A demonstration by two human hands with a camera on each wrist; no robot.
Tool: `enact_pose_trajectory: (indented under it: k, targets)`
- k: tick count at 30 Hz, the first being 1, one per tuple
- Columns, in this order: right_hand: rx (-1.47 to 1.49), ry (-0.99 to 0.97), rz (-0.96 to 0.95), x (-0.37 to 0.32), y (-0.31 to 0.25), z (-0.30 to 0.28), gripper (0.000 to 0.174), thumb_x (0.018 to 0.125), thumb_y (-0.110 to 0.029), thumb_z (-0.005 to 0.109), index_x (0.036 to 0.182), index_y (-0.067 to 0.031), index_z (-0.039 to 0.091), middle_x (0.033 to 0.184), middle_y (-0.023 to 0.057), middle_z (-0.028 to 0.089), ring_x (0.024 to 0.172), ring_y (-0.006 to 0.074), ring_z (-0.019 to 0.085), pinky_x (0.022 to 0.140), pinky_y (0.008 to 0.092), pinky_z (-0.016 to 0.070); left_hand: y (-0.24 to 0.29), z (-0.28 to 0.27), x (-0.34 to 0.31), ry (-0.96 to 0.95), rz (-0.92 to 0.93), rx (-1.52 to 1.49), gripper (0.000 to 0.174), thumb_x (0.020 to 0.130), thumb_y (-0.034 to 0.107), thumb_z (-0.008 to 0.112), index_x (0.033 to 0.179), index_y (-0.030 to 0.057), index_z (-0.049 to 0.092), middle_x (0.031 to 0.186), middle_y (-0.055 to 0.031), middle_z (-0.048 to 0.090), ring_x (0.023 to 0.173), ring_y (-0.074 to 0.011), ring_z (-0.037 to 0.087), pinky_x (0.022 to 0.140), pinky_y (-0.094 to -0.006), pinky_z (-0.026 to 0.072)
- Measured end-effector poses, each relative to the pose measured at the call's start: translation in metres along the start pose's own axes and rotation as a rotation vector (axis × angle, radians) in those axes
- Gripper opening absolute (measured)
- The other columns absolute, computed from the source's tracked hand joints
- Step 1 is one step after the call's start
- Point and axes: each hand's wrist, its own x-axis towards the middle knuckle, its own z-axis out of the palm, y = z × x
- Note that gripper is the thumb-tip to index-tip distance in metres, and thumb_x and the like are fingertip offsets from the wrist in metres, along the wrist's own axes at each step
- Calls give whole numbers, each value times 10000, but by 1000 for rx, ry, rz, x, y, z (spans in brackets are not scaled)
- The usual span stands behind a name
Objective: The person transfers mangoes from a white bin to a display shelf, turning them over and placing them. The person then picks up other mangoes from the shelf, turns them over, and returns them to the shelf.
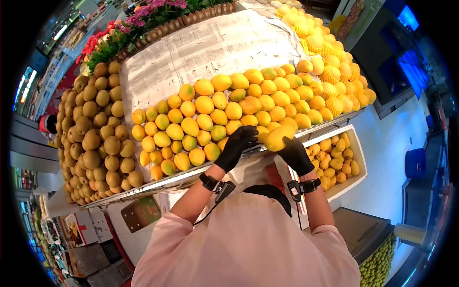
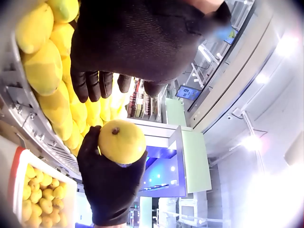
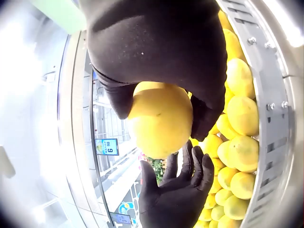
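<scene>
A smooth yellow oval mango (image 1: 279, 137) (image 2: 122, 141) (image 3: 160, 118) sits in the black-gloved right hand (image 1: 296, 157) (image 2: 109, 185) (image 3: 161, 42). Its fingers and thumb curl round the fruit from below and behind. The mango hangs just off the front edge of the sloping display shelf (image 1: 181, 178), right of the middle, close above the metal rim.

The black-gloved left hand (image 1: 237, 146) (image 2: 142, 38) (image 3: 178, 194) is just beside it, to the left, and grips nothing. Its fingers are loosely spread, and in the head view they seem to rest on the front row of the heap of yellow mangoes (image 1: 215, 115) (image 2: 45, 71) (image 3: 242, 114), though contact is hard to judge.

That heap fills the front half of the shelf. Behind it, towards the back edge, lies bare printed newspaper lining (image 1: 205, 48).

Along the shelf's left side is a pile of round tan-brown fruit (image 1: 95, 129). At the right back corner are yellow fruit in foam netting (image 1: 330, 52), and pink and red flowers (image 1: 143, 14) line the back edge.

Below the front right corner stands a white box (image 1: 359, 150) with small yellow fruit (image 1: 334, 160) inside.
</scene>
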Motion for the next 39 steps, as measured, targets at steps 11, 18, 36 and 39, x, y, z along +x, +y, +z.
enact_pose_trajectory:
  k: [11,18,36,39]
  targets:
    - [-1200,182,-263,19,-19,-11,478,895,-149,605,1308,30,444,1265,172,548,1177,326,544,991,439,473,38,-74,3,-83,114,9,302,974,104,469,1262,13,453,1236,-122,560,1107,-211,603,928,-328,518]
    - [119,145,-155,48,-60,-47,386,1013,-248,426,1220,73,477,1123,154,618,984,248,608,921,339,466,56,-77,7,-36,47,-171,296,980,139,466,1254,26,459,1233,-133,568,1085,-231,604,941,-353,500]
    - [-106,79,-244,242,-208,-85,437,892,-151,629,1259,22,466,1205,204,537,1093,341,559,904,417,528,66,-82,5,194,138,-117,346,1008,202,393,1298,11,404,1261,-177,530,1111,-290,573,971,-409,477]
    - [-299,114,-311,266,-210,-87,435,870,-102,643,1251,14,467,1215,199,530,1118,336,546,926,446,527,66,-84,-1,176,178,-31,350,1008,192,377,1308,12,390,1287,-183,496,1134,-301,553,996,-424,458]
